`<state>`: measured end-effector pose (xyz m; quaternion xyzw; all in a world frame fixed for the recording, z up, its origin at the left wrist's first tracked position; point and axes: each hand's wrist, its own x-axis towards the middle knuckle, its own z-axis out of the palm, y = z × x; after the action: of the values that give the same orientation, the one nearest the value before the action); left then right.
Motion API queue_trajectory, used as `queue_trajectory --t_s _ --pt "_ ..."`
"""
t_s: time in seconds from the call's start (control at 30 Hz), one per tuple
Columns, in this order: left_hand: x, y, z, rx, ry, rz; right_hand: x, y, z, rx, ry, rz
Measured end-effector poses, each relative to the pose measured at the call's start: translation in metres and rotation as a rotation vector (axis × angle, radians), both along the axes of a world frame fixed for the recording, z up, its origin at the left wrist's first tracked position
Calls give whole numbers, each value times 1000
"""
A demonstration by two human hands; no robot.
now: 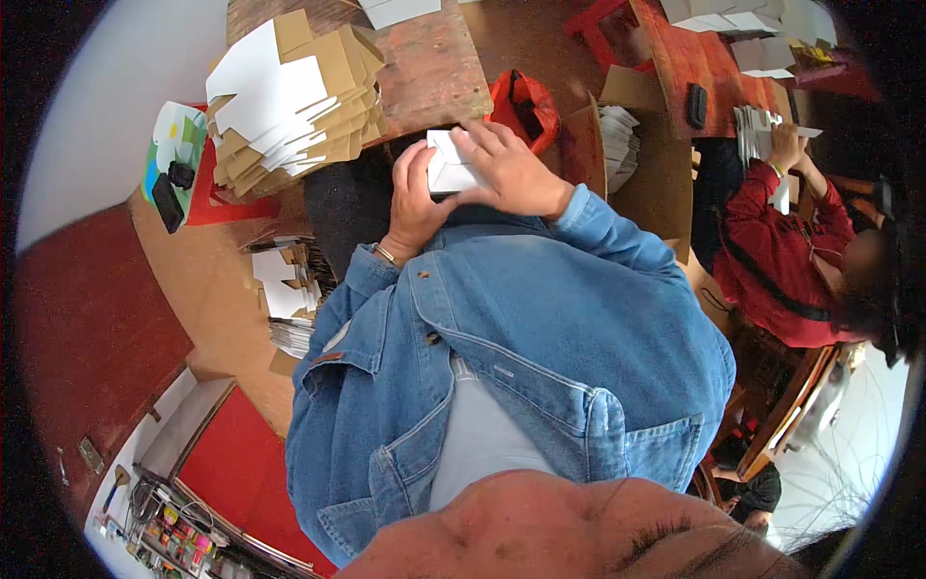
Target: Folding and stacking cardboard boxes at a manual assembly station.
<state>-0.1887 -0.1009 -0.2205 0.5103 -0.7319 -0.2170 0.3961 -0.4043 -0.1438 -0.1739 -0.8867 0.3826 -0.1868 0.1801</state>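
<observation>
Clasping one small white carton (446, 177) from its two sides, the wearer's two bare hands met in front of the body, just beside the near edge of one wooden table (434, 92). The left hand (413, 203) curled around the carton's left side; the right hand (511, 172) lay over its right side, fingers slightly apart on the upper part and thumb along the near edge. The carton was thus pressed between both palms — its underside was hidden, and whether it touched anything below could not be told.

On the table's left part lay one large heap of flat carton blanks (280, 106), white and brown, overlapping too closely to be counted. A second, smaller pile of blanks (282, 289) sat lower, at the wearer's left. To the right stood one red bag (548, 114) and, beyond it, one open cardboard box (666, 193) holding one stack of white pieces (618, 145). Farther right was one co-worker in red (772, 251) — two hands raised at white pieces — near a second table (666, 72) bearing one small black object (695, 106).
</observation>
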Motion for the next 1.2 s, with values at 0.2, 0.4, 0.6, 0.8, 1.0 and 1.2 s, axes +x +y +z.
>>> queue_trajectory --t_s 0.2,0.4,0.6,0.8,1.0,1.2 --pt "-1 -4 4 140 79 -28 -13 -5 10 114 4 149" --pt "15 -15 -1 331 268 -184 -22 -4 15 207 -287 77" --pt "10 -23 48 214 222 -224 -31 -15 22 212 -249 210" --pt "11 -61 66 936 1123 -80 -42 -41 36 798 -754 42" --pt "9 -46 96 770 1144 -153 -48 -39 43 438 -522 160" --pt "11 -63 31 1320 1469 -98 -41 -28 80 272 -255 119"
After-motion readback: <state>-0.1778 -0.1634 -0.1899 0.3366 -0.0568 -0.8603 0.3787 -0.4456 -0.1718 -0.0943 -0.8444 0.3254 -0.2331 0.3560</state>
